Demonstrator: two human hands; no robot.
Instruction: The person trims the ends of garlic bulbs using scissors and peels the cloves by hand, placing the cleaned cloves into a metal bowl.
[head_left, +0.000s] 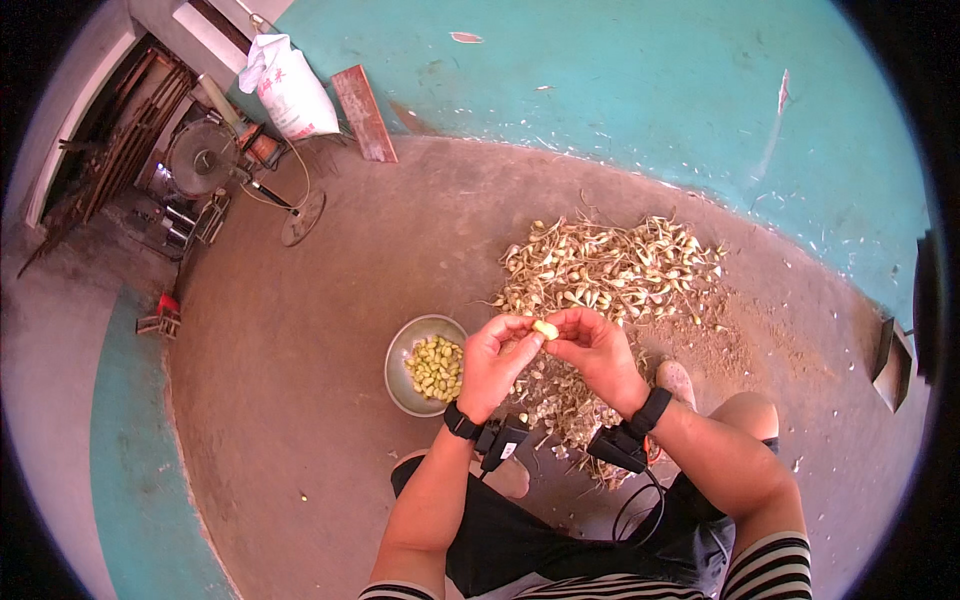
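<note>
Between the fingertips of my left hand and my right hand is a pale yellow-green peeled bulb, held by both. A metal bowl stands on the floor just left of my left hand, with many similar peeled bulbs in it. Beyond my hands spreads a heap of small unpeeled bulbs with long dry stalks. Dry papery skins lie scattered on the floor beneath my wrists and between my feet.
A standing fan, a white woven sack and a reddish board stand towards the upper left by the teal wall. A dustpan-like metal scoop is at the far right. Loose soil lies right of the heap.
</note>
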